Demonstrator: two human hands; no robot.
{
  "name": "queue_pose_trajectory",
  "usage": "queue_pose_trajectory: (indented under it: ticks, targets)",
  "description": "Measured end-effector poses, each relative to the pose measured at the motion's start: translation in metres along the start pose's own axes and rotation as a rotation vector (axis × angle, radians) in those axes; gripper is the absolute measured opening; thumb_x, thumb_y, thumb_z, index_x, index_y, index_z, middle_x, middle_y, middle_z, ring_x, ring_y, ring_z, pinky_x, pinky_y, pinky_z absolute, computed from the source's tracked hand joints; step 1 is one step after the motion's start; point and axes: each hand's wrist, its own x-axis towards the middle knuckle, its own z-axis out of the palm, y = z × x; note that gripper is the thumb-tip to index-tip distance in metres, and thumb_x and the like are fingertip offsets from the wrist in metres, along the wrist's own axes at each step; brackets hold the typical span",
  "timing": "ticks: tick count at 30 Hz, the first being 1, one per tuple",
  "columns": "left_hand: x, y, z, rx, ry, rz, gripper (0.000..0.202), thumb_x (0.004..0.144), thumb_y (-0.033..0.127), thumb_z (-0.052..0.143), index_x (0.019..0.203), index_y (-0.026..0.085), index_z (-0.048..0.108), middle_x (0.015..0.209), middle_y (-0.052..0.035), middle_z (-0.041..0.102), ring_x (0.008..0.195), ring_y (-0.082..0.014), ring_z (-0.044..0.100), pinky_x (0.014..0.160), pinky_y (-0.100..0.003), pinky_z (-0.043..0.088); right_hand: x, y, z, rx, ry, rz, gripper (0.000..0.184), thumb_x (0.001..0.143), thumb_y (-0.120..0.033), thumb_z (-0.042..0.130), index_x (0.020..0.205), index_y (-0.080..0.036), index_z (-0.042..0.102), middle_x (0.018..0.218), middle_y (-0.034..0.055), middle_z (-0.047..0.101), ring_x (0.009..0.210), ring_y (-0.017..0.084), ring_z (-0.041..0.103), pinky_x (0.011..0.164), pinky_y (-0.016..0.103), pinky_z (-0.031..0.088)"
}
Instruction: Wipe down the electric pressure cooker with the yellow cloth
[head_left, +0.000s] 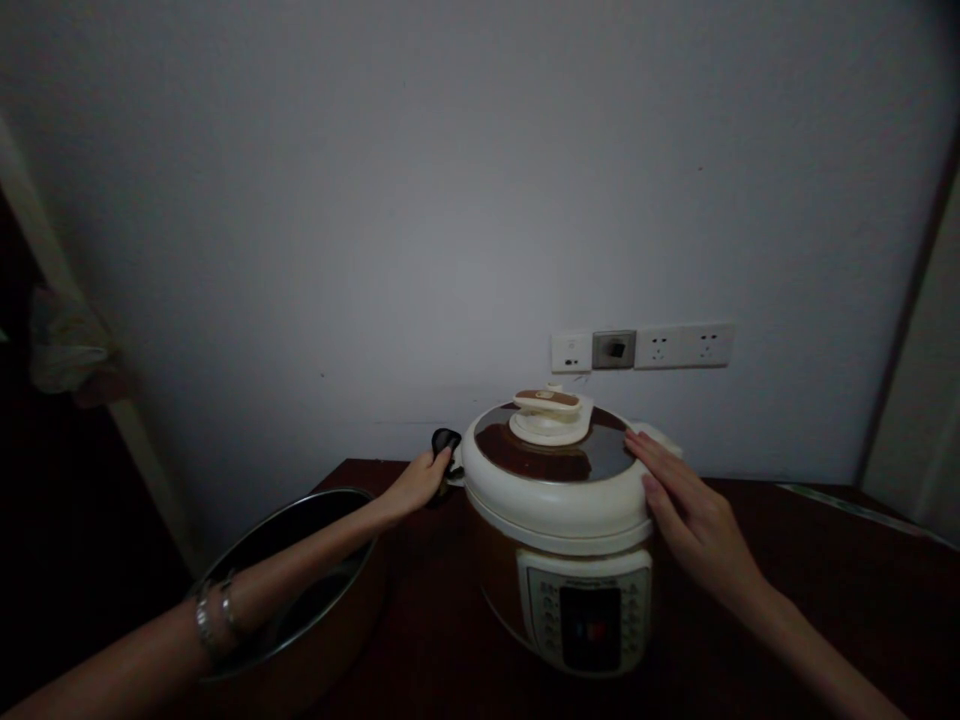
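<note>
A cream and brown electric pressure cooker (559,540) stands on a dark wooden table (825,580), its lid (555,470) on and a control panel (589,620) facing me. My left hand (420,485) reaches past a pot to the cooker's left side and grips a small black part (445,440) beside the lid rim. My right hand (686,510) lies flat against the right edge of the lid, fingers together and extended.
A large dark metal pot (300,590) sits open at the left, under my left forearm. A strip of wall sockets (641,350) is mounted just behind the cooker. A doorway edge shows at far right.
</note>
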Motion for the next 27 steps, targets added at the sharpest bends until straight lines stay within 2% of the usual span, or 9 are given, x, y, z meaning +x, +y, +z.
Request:
queue_pose_trajectory:
  ticks: [4, 9, 11, 13, 16, 19, 21, 24, 27]
  targets:
    - [-0.024, 0.003, -0.012, -0.091, -0.159, -0.164, 0.049, 0.078, 0.061, 0.043, 0.076, 0.014, 0.06, 0.065, -0.0044, 0.063, 0.057, -0.0158, 0.057, 0.051, -0.024, 0.041, 0.0, -0.001, 0.0, 0.0, 0.013, -0.005, 0.042, 0.092, -0.029, 0.04, 0.134, -0.024, 0.047, 0.139, 0.0065, 0.049, 0.13, 0.024, 0.042, 0.108, 0.05, 0.034]
    - [-0.052, 0.021, -0.042, -0.045, -0.341, -0.151, 0.037, 0.076, 0.05, 0.053, 0.083, 0.016, 0.066, 0.079, -0.0056, 0.07, 0.064, -0.0152, 0.06, 0.055, -0.022, 0.043, 0.004, -0.003, -0.006, 0.023, -0.015, 0.005, 0.042, 0.092, -0.03, 0.043, 0.132, -0.025, 0.05, 0.138, 0.0057, 0.05, 0.128, 0.024, 0.044, 0.108, 0.05, 0.036]
    - [-0.06, 0.035, -0.055, 0.0, -0.395, -0.107, 0.034, 0.075, 0.047, 0.056, 0.085, 0.017, 0.069, 0.082, -0.0059, 0.071, 0.066, -0.0161, 0.061, 0.055, -0.023, 0.044, 0.008, -0.005, -0.01, 0.036, -0.043, 0.032, 0.039, 0.091, -0.032, 0.044, 0.129, -0.024, 0.053, 0.134, 0.0064, 0.053, 0.126, 0.024, 0.047, 0.106, 0.049, 0.037]
    - [-0.066, 0.051, -0.066, 0.064, -0.365, -0.008, 0.031, 0.071, 0.044, 0.062, 0.088, 0.019, 0.071, 0.085, -0.0046, 0.071, 0.071, -0.0169, 0.061, 0.058, -0.022, 0.044, 0.013, -0.007, -0.014, 0.029, -0.068, 0.073, 0.036, 0.091, -0.034, 0.045, 0.122, -0.023, 0.059, 0.132, 0.0084, 0.055, 0.123, 0.025, 0.05, 0.104, 0.049, 0.039]
    - [-0.072, 0.08, -0.074, 0.136, -0.333, 0.08, 0.033, 0.07, 0.046, 0.063, 0.087, 0.019, 0.071, 0.083, -0.0042, 0.07, 0.073, -0.0178, 0.06, 0.059, -0.022, 0.044, 0.025, -0.017, -0.02, -0.042, -0.083, 0.111, 0.036, 0.088, -0.037, 0.048, 0.113, -0.017, 0.064, 0.14, 0.0144, 0.045, 0.124, 0.03, 0.048, 0.102, 0.05, 0.041]
    - [-0.075, 0.11, -0.067, 0.043, -0.345, 0.145, 0.038, 0.076, 0.048, 0.056, 0.094, 0.017, 0.068, 0.085, -0.0051, 0.07, 0.07, -0.0175, 0.06, 0.056, -0.023, 0.043, 0.039, -0.039, -0.028, -0.063, -0.06, 0.096, 0.042, 0.086, -0.039, 0.051, 0.119, -0.013, 0.06, 0.146, 0.0177, 0.035, 0.131, 0.033, 0.039, 0.105, 0.053, 0.036]
    - [-0.074, 0.129, -0.055, -0.066, -0.347, 0.18, 0.041, 0.079, 0.048, 0.051, 0.098, 0.016, 0.066, 0.083, -0.0056, 0.069, 0.067, -0.0171, 0.059, 0.054, -0.024, 0.043, 0.049, -0.06, -0.032, 0.065, -0.069, 0.114, 0.046, 0.086, -0.041, 0.051, 0.125, -0.016, 0.055, 0.143, 0.0154, 0.04, 0.129, 0.03, 0.042, 0.105, 0.052, 0.037]
    - [-0.068, 0.149, -0.029, -0.211, -0.299, 0.298, 0.041, 0.083, 0.046, 0.046, 0.101, 0.014, 0.063, 0.088, -0.0065, 0.067, 0.073, -0.0176, 0.059, 0.061, -0.026, 0.046, 0.061, -0.091, -0.036, 0.421, -0.194, 0.188, 0.048, 0.086, -0.044, 0.052, 0.129, -0.023, 0.05, 0.133, 0.0091, 0.054, 0.119, 0.025, 0.053, 0.098, 0.046, 0.047]
    - [-0.059, 0.162, -0.001, -0.29, -0.233, 0.415, 0.04, 0.085, 0.045, 0.043, 0.103, 0.013, 0.059, 0.095, -0.0085, 0.065, 0.083, -0.0192, 0.059, 0.072, -0.03, 0.048, 0.072, -0.108, -0.032, 0.668, -0.265, 0.251, 0.044, 0.084, -0.045, 0.056, 0.122, -0.024, 0.055, 0.12, 0.0065, 0.063, 0.107, 0.024, 0.061, 0.09, 0.043, 0.052]
